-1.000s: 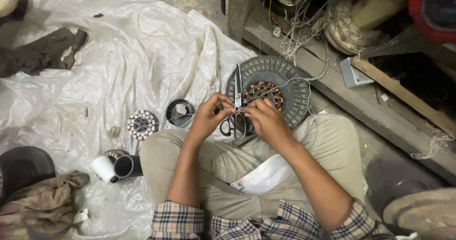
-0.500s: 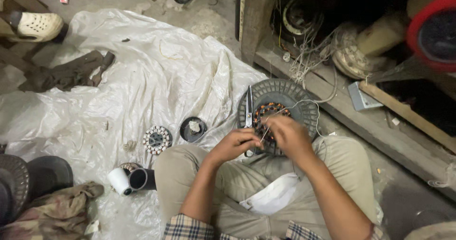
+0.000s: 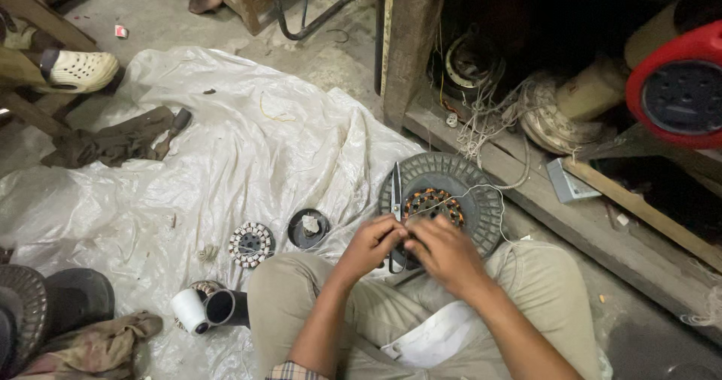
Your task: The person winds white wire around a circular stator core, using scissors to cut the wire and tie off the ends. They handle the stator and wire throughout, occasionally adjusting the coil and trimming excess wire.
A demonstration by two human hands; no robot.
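Scissors (image 3: 395, 199) lie on the rim of a round grey motor housing (image 3: 481, 199), blades pointing away from the person, long axis running front to back, handles hidden under the hands. Left hand (image 3: 374, 242) and right hand (image 3: 442, 248) meet knuckle to knuckle at the housing's near edge, forearms angled inward over the knees; fingers curl as if pinching a thin wire, though what they grip cannot be made out. Copper windings (image 3: 433, 203) sit inside the housing.

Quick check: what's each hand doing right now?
Left hand: closed, pinching the scissors.
Right hand: fingers curled at the motor's copper coil; what it holds cannot be told.
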